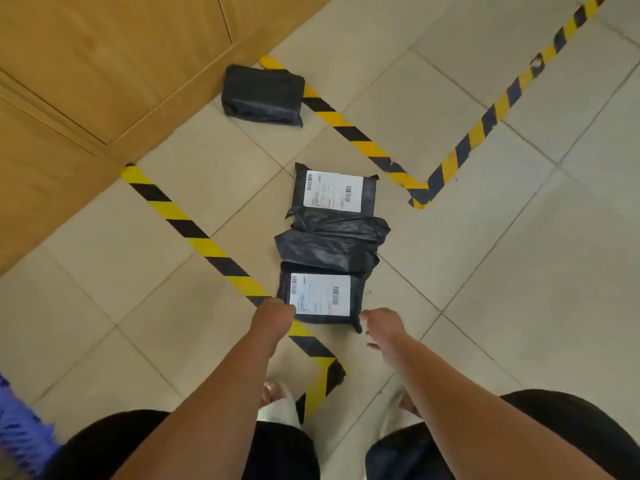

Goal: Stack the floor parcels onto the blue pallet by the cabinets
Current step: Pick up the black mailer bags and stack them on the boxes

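Note:
Three black plastic-wrapped parcels lie in a row on the tiled floor. The nearest parcel (323,299) shows a white label, a crumpled one (332,244) lies behind it, and another labelled one (332,192) lies beyond that. A further black parcel (263,95) sits apart near the wooden cabinets. My left hand (273,318) touches the nearest parcel's left corner, its fingers hidden from above. My right hand (382,327) reaches to that parcel's right corner with fingers loosely spread, holding nothing. A blue edge (17,431) at the lower left may be the pallet.
Wooden cabinets (104,64) fill the upper left. Yellow-and-black hazard tape (194,233) runs diagonally across the beige tiles, and another taped line (485,123) bends at the right. My feet and dark-clad legs (284,410) are at the bottom.

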A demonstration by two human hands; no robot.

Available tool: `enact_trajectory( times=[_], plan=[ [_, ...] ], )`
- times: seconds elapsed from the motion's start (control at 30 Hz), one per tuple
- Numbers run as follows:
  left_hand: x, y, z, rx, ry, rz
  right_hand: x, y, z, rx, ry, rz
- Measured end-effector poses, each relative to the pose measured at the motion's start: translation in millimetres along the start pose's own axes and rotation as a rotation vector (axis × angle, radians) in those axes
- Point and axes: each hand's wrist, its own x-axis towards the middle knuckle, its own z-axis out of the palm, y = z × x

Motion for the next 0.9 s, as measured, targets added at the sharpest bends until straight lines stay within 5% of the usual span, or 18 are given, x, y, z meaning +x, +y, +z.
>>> enact_trajectory(
  times=[0.27, 0.47, 0.63, 0.9],
  plan=[
    [150, -28, 63, -0.125, 0.2, -0.119, 131, -10, 60, 0.072, -0.112, -0.015],
    [157, -45, 62, -0.331, 0.194, -0.116, 106, -26, 46, 0.123, -0.217, 0.015],
    [-21, 0, -13, -0.446, 0.18, -0.046, -37, -41, 6, 0.124, -0.284, 0.032],
    [-277, 41, -134, -0.638, 0.217, 0.092, -273, -93, -88, -0.04, -0.406, -0.184]
  ],
)
